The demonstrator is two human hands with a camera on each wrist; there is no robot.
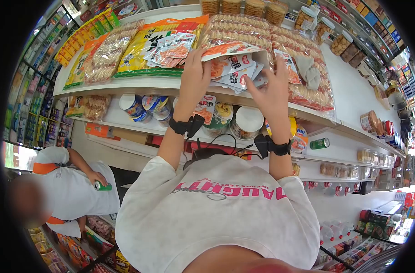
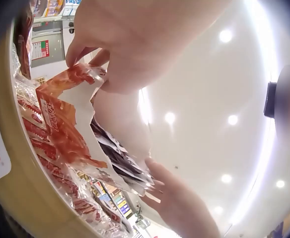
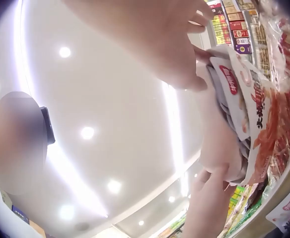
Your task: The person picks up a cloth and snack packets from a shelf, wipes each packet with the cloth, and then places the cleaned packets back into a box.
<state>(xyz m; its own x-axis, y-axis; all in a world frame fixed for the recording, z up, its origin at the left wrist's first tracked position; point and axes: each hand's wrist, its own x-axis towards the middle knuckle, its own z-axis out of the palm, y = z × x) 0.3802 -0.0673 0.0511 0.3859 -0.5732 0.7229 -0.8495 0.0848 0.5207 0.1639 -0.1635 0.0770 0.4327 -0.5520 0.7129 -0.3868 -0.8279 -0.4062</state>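
An open, torn-edged orange-and-white packet [image 1: 234, 47] [image 2: 68, 131] [image 3: 264, 144] stands mouth toward me on the upper shelf, against wrapped snack trays. Several small white sachets [image 1: 238, 75] [image 3: 232, 94] show inside it. My left hand [image 1: 196, 75] [image 2: 140, 44] [image 3: 207, 203] grips its left edge, fingers behind and partly hidden. On the other side, my right hand [image 1: 272, 93] [image 3: 145, 37] [image 2: 180, 203] holds the right edge, its thumb against the sachets in the head view. More loose sachets [image 1: 173, 48] lie on a yellow bag to the left.
Wrapped snack trays [image 1: 307, 86] and a grey cloth [image 1: 309, 72] lie right of the packet. Tubs [image 1: 247, 122] and a green can [image 1: 319, 144] are on the shelf below its edge [image 1: 307, 113]. At the left, a person [image 1: 84, 182] holds a green can.
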